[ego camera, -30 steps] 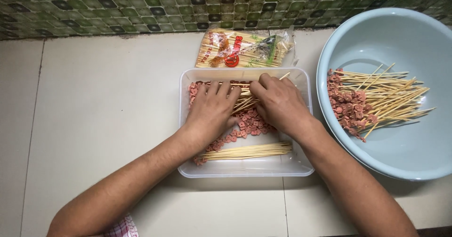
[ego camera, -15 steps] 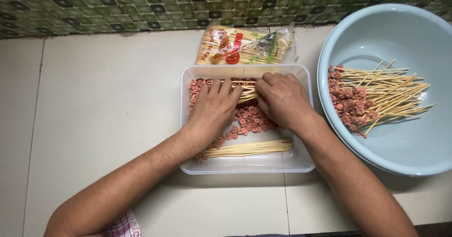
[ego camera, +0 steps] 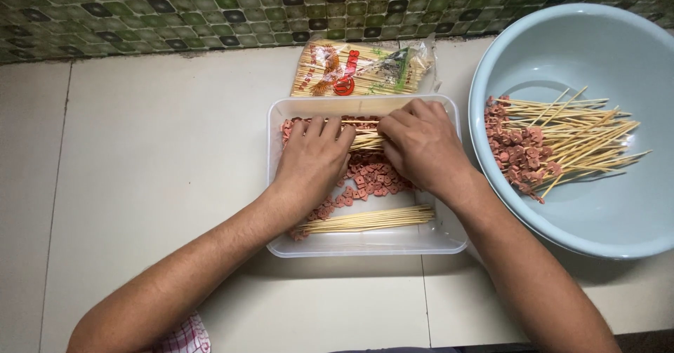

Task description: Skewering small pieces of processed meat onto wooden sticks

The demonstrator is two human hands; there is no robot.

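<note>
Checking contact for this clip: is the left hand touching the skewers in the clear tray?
Touching. The head view shows the left hand fingers lying on the skewers, no gap.

Both hands (ego camera: 368, 153) perhaps slightly farther back

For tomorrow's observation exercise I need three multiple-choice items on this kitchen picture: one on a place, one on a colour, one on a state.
1. Where is the bag of skewers?
A. inside the bowl
B. between the tub and the tiled wall
C. on the floor

2. What colour is the bowl?
A. light blue
B. red
C. black

3. What are the hands doing?
A. resting outside the tub
B. lifting the bowl
C. both pressing on skewers in the tub

Answers:
1 B, the bag lies just beyond the tub's far rim.
2 A, its wall is pale blue.
3 C, the left hand and right hand lie side by side on the skewers inside it.
</note>
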